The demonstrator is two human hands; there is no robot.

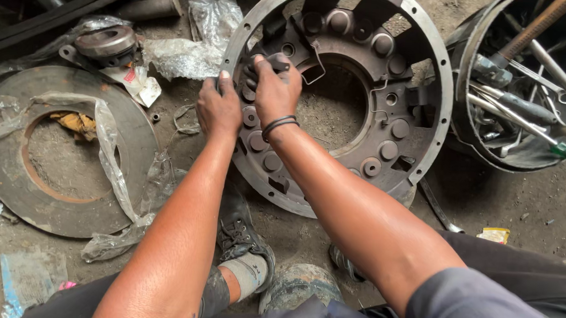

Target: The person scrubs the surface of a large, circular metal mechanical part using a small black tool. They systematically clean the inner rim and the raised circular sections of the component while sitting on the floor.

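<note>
The right hand (275, 90) pinches a small dark lever (277, 62) on the metal cover's (432, 76) left side (tilted up), the left hand (217, 109) gripping its rim just left.

Both bare forearms are being extended forward and down, close together. Left hand (217, 109) is being held knuckles-up, fingers curled in a grip. Right hand (275, 86) is being kept just beside it, fingers clamped, dark bands worn at wrist.
</note>
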